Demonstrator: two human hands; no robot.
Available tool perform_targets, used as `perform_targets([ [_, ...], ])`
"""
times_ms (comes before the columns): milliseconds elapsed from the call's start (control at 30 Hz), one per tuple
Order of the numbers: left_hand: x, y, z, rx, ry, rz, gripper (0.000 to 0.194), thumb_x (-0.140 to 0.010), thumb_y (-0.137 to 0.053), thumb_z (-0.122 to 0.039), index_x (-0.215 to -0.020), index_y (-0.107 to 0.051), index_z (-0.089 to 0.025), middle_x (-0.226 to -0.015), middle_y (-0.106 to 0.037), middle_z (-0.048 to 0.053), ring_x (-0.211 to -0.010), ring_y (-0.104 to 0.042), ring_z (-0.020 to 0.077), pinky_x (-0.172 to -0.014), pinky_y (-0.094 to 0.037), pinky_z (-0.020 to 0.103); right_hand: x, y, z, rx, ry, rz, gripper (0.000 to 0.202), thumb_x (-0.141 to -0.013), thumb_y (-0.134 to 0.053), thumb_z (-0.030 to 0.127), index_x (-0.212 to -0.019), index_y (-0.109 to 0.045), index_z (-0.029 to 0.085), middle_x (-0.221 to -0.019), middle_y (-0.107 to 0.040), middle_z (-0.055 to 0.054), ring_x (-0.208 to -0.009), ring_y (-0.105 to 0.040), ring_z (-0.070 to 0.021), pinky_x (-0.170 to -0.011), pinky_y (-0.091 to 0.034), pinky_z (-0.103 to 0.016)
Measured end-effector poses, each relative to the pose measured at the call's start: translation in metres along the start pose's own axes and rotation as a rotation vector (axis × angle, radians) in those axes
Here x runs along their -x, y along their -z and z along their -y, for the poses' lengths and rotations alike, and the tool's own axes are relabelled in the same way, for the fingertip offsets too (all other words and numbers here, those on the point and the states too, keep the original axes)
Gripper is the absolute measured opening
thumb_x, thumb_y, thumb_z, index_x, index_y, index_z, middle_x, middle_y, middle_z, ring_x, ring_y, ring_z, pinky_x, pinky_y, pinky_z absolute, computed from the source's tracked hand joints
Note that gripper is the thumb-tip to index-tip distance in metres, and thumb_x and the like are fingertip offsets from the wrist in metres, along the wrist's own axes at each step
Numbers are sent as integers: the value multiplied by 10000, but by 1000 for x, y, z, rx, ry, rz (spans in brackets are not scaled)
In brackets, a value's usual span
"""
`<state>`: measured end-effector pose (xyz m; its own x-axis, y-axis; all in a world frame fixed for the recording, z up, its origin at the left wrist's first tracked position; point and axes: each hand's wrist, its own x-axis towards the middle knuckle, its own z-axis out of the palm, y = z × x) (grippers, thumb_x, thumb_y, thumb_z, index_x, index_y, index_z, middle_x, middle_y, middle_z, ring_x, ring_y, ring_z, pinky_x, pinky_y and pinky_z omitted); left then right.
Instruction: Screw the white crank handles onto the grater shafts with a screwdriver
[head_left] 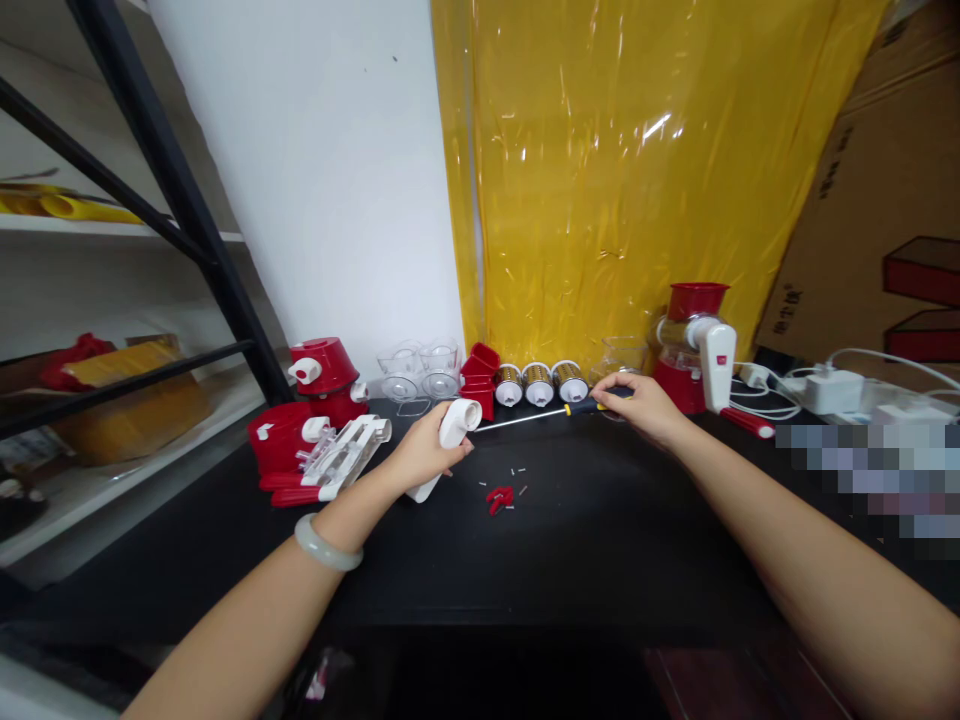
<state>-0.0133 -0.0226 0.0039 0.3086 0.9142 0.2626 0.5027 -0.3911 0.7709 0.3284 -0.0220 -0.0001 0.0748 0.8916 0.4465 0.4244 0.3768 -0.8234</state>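
Note:
My left hand (pixel 426 446) is closed around a white plastic crank arm (pixel 454 424), its round end turned up and its lower end below my palm. In my right hand (pixel 636 402) is a screwdriver (pixel 579 408) with a dark blue and yellow handle, gripped near its back end. The long metal shaft points left, its tip at the crank arm; whether it sits on a screw is hidden. On the black table below lie several small screws (pixel 523 490) around small red plastic parts (pixel 499 498).
Red housings (pixel 322 370) and white crank handles with red grips (pixel 352 460) sit at left. Along the back stand clear cups (pixel 420 370), red hoppers (pixel 478 380) and metal grater drums (pixel 538 384). An assembled red grater (pixel 694 350) and white chargers (pixel 832 390) are at right.

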Motion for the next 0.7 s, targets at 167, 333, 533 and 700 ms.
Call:
perform_targets([
  [167,5,-2,-5,-4,2,19,548,-678,-713,-280,-1196,-551,-208,-904,-656,50,-674,-633,186,-406,-503,225,-3,9,3,87,2,-21,318,-650,-699,501,-702,-676,187,-642,-642,-24,-537,-533,-138,-534,-426,-271],
  [333,11,-8,-10,0,-28,95,551,-681,-708,-295,-1210,-573,-218,-928,-644,55,-669,-624,180,-401,-497,217,-3,11,7,154,7,-81,270,-642,-686,456,-668,-679,188,-635,-650,-33,-542,-545,-146,-534,-428,-273],
  [533,16,-15,-14,-4,-49,164,490,-697,-686,-261,-1178,-602,-213,-851,-675,37,-617,-629,170,-428,-500,214,-3,8,5,160,16,-91,275,-638,-680,452,-682,-682,180,-649,-657,-40,-558,-549,-150,-545,-428,-275],
  [700,12,-12,-10,23,-27,118,501,-685,-701,-279,-1171,-599,-207,-871,-648,37,-625,-627,170,-400,-488,206,-3,7,5,127,7,-152,292,-640,-685,476,-697,-668,190,-648,-658,-44,-559,-561,-162,-552,-434,-286],
])
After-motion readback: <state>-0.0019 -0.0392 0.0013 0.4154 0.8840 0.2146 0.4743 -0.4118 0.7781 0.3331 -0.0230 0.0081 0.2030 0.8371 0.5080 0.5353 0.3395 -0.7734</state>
